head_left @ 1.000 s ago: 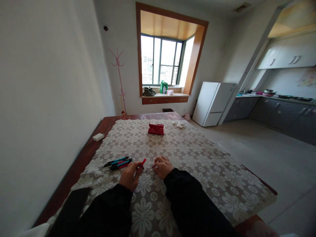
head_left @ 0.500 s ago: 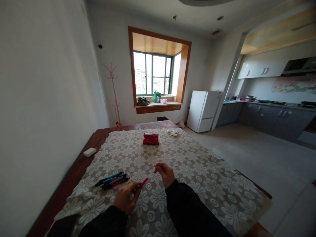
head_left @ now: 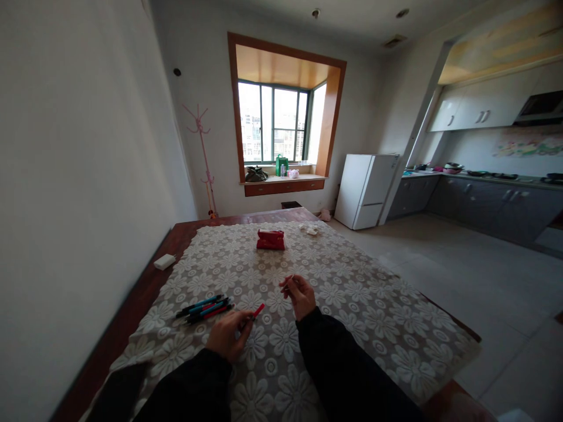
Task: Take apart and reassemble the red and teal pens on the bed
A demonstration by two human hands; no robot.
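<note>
Between the thumb and fingers of my left hand (head_left: 229,334) is a red pen (head_left: 259,310), its red end pointing up and away to the right; the rest of it is hidden by my fingers. My right hand (head_left: 301,296) is raised over the cloth to the right of it, fingertips pinched on something thin and small that I cannot make out. Beside my left hand lies a pile of pens (head_left: 204,308) in blue, red and black. A red pouch (head_left: 271,239) sits farther off, beyond both hands.
A floral tablecloth (head_left: 334,266) covers most of the dark red table (head_left: 185,234). A white charger (head_left: 165,261) is near the left edge, against the wall. Crumpled white tissue (head_left: 309,230) lies at the far right. A dark flat object (head_left: 121,390) is at the near left.
My right hand has lifted slightly away, and its fingers have shifted while still pinched. My left hand keeps its hold on the red pen. The view has tilted down a little.
</note>
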